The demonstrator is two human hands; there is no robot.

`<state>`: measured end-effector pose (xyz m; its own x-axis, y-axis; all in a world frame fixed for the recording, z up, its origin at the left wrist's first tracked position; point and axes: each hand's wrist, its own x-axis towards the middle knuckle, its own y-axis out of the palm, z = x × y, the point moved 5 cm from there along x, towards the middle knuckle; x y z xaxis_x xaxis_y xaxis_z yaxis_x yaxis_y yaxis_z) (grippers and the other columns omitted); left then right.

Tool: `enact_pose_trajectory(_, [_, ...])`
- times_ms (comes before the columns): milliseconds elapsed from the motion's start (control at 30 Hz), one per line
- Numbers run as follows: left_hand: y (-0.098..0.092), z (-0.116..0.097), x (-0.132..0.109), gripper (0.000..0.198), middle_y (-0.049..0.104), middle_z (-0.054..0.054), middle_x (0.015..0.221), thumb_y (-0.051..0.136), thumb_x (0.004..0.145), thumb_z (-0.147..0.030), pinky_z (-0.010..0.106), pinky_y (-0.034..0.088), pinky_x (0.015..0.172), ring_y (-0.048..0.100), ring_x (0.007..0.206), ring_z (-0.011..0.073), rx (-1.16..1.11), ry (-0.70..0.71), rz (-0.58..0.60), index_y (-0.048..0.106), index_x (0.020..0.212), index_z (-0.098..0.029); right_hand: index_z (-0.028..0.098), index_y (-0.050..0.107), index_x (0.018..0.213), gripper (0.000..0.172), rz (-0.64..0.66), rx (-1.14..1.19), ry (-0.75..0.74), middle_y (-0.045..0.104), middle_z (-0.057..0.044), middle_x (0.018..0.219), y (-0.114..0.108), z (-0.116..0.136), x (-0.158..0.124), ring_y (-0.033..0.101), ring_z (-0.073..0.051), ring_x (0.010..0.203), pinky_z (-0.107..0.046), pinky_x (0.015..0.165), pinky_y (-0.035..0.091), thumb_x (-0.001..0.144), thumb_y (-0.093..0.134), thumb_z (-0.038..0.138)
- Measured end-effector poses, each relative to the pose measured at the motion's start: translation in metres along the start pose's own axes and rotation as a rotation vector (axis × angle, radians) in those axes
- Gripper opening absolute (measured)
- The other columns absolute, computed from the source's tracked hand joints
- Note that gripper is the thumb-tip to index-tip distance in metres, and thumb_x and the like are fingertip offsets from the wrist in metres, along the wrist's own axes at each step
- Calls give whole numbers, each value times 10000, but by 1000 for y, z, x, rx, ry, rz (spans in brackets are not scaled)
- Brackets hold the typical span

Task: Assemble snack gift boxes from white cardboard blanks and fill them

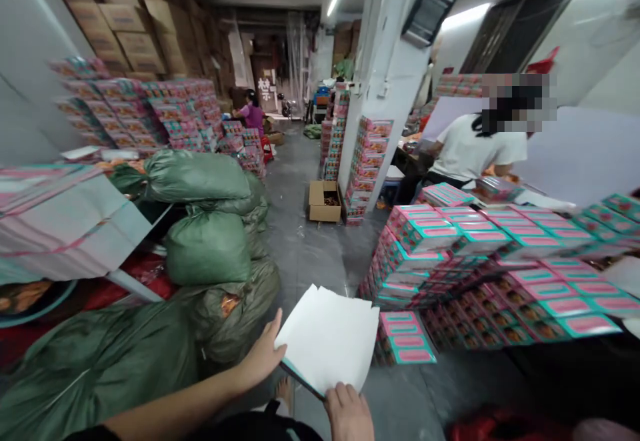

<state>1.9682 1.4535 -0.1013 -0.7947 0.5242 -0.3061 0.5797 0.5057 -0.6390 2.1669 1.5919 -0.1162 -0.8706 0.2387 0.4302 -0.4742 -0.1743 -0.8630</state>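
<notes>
White card sheets (327, 337) with uneven far edges lie flat in front of my body, held at waist height over the floor. A dark teal edge shows along their near side. At their left edge is my left hand (265, 354), thumb on top and the other fingers partly hidden below. My right hand (350, 411) grips the near right edge, its fingers bent over the top. How many sheets there are, I cannot tell. Just right of them, low down, stands a pink and teal printed box pack (407, 337).
Green sacks (207, 247) are piled on the left, beside wrapped printed sheets (65, 227). Stacked pink and teal boxes (500, 301) line the right. An open carton (325, 211) stands in the aisle near a pillar (383, 61). A person in white (475, 147) works at right; another in purple (253, 117) sits farther back.
</notes>
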Motion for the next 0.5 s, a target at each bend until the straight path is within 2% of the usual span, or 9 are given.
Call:
enact_pose_trajectory(67, [-15, 31, 22, 779, 598, 189, 1332, 606, 694, -273, 395, 396, 1061, 527, 1254, 321, -202, -188, -13, 465, 1428, -55, 229, 543, 773, 192, -66, -9, -80, 617, -21, 722, 20, 7, 35, 570, -218, 711, -343, 641, 356, 797, 574, 41])
enact_pose_trajectory(133, [-20, 59, 37, 543, 718, 144, 996, 653, 642, -344, 421, 475, 913, 629, 1027, 342, -410, -307, 51, 689, 1112, -75, 222, 516, 726, 176, -126, 8, -143, 587, -25, 681, 39, 14, 64, 539, -219, 674, -350, 639, 338, 790, 570, 67])
enact_pose_trajectory(200, [-21, 81, 44, 341, 666, 73, 678, 696, 589, -410, 426, 498, 780, 649, 811, 328, -577, -390, 107, 712, 788, -134, 218, 495, 691, 178, -149, 16, -191, 567, -29, 653, 57, 21, 89, 514, -222, 651, -357, 634, 327, 779, 576, 87])
enact_pose_trajectory(233, [-21, 91, 46, 314, 620, 47, 590, 715, 568, -440, 433, 498, 751, 644, 750, 322, -642, -441, 111, 690, 714, -163, 217, 491, 681, 181, -142, 16, -221, 564, -30, 647, 65, 23, 101, 506, -222, 645, -358, 632, 326, 776, 586, 96])
enact_pose_trajectory(300, [-23, 102, 51, 333, 610, 26, 563, 741, 556, -484, 451, 502, 782, 653, 752, 323, -769, -506, 92, 693, 734, -207, 214, 496, 682, 180, -94, 14, -311, 567, -29, 647, 82, 28, 125, 500, -217, 643, -358, 638, 339, 779, 615, 121])
enact_pose_trajectory(367, [-28, 100, 60, 379, 691, 38, 685, 752, 570, -478, 460, 482, 905, 668, 888, 330, -919, -467, 70, 728, 859, -233, 209, 515, 698, 165, -18, 20, -430, 575, -26, 653, 97, 32, 148, 500, -212, 647, -358, 646, 360, 792, 640, 155])
enact_pose_trajectory(433, [-36, 93, 76, 383, 743, 49, 813, 758, 549, -397, 443, 443, 997, 650, 1022, 336, -1052, -412, 34, 749, 897, -237, 203, 542, 722, 137, 60, 25, -523, 586, -29, 670, 112, 32, 173, 506, -210, 664, -365, 668, 387, 809, 646, 182])
enact_pose_trajectory(500, [-45, 87, 98, 326, 753, 45, 811, 735, 502, -297, 441, 441, 1000, 641, 1049, 352, -1116, -429, -7, 758, 822, -234, 197, 561, 730, 124, 104, 36, -586, 585, -28, 672, 126, 28, 201, 509, -212, 677, -380, 697, 410, 817, 648, 189])
